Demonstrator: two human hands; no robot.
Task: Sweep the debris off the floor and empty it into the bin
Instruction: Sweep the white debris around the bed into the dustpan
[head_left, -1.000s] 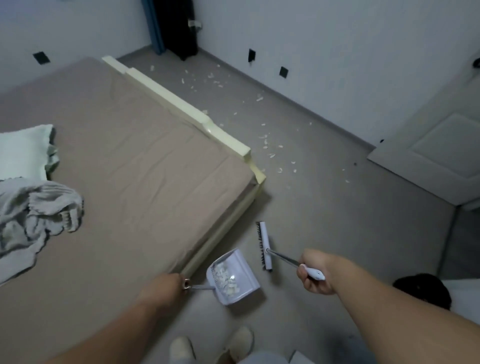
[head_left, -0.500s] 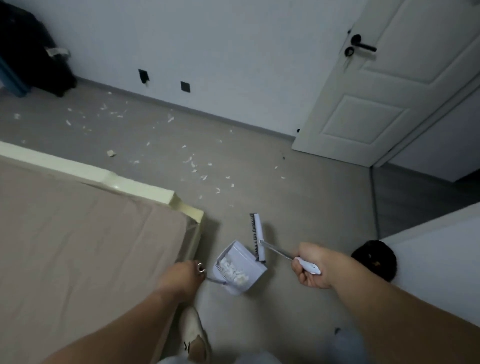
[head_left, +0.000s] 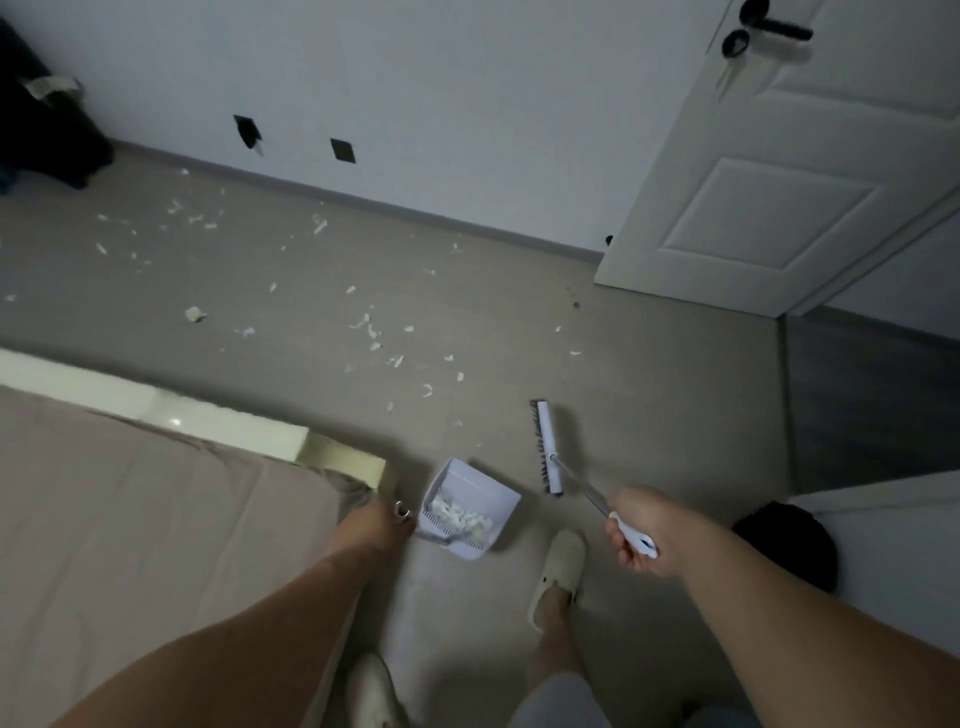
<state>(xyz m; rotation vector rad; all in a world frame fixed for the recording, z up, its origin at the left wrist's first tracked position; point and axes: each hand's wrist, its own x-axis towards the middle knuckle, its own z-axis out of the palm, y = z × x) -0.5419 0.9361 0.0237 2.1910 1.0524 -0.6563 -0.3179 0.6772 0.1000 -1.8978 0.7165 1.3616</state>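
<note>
My left hand (head_left: 375, 526) grips the handle of a white dustpan (head_left: 470, 499), which hangs above the floor beside the bed corner and carries a heap of white scraps. My right hand (head_left: 640, 530) holds the white grip of a small brush (head_left: 545, 447); its metal shaft points forward and the bristle head hangs over bare floor. White paper scraps (head_left: 374, 332) lie scattered across the grey floor ahead, as far as the wall. A round black bin (head_left: 789, 540) shows at the right, partly hidden behind my right forearm.
The bed with its brown sheet (head_left: 156, 519) and pale yellow frame (head_left: 343, 457) fills the lower left. A white door (head_left: 779, 171) stands ajar at the upper right. Black luggage (head_left: 41, 130) stands at the far left wall. My slippered feet (head_left: 556, 566) are on the floor below.
The view has swung right, away from the bed and toward the door. My right foot has stepped forward. Both hands keep their hold on dustpan and brush.
</note>
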